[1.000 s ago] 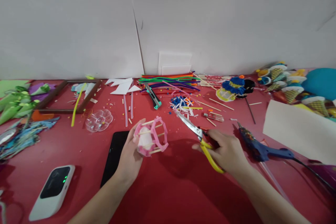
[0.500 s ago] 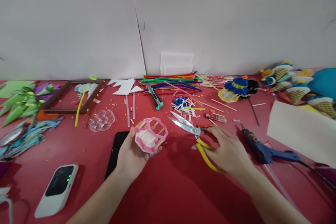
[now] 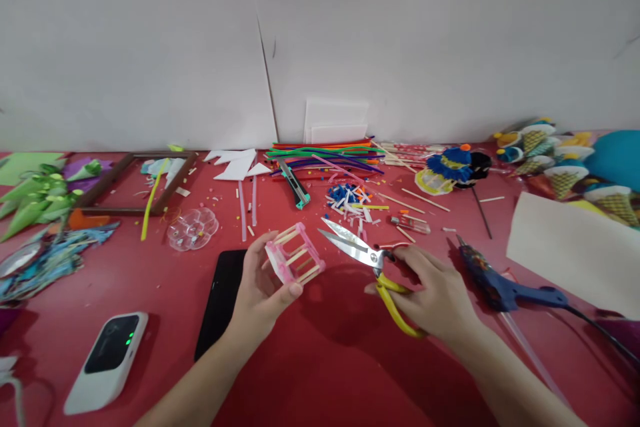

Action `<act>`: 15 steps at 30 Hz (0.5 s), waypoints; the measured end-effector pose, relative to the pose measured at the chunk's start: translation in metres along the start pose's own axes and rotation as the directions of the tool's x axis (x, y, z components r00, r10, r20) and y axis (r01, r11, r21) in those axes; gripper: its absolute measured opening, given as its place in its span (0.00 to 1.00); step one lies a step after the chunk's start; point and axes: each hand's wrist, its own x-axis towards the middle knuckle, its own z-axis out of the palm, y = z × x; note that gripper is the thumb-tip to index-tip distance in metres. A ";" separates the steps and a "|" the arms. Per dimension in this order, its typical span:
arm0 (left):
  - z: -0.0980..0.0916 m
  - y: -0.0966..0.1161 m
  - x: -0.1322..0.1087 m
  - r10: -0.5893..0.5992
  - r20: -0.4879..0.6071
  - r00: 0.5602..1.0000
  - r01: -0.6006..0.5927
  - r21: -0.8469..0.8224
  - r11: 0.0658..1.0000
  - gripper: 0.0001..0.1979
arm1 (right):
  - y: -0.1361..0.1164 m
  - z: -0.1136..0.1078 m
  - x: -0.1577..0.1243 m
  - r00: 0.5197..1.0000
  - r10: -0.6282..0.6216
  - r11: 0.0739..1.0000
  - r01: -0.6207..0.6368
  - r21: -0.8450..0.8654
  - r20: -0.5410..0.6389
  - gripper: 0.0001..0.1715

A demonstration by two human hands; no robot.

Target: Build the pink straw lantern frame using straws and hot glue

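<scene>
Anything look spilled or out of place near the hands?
The blue and white cut bits lie strewn on the red table beyond the scissors, in no container, so they look spilled. The pink frame in the left hand is tilted, but shows no clear damage.

White device [image 3: 105,367] at near left, green indicators [image 3: 131,334] lit. Brown frame [image 3: 125,212] lies farther back, near a clear scalloped tray [image 3: 193,229]. Patterned cone ornaments [image 3: 565,181] grouped at far right.
</scene>
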 end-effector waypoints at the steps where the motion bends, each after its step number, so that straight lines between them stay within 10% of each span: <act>1: -0.002 -0.002 -0.001 0.054 0.020 0.998 -0.055 0.058 0.997 0.31 | 0.000 0.000 0.000 1.000 -0.011 1.000 0.011 0.004 -0.001 0.16; 15: -0.003 0.007 -0.012 0.049 -0.046 0.998 -0.034 0.287 0.957 0.37 | 0.003 0.001 -0.003 0.997 -0.074 0.997 0.073 -0.028 -0.008 0.13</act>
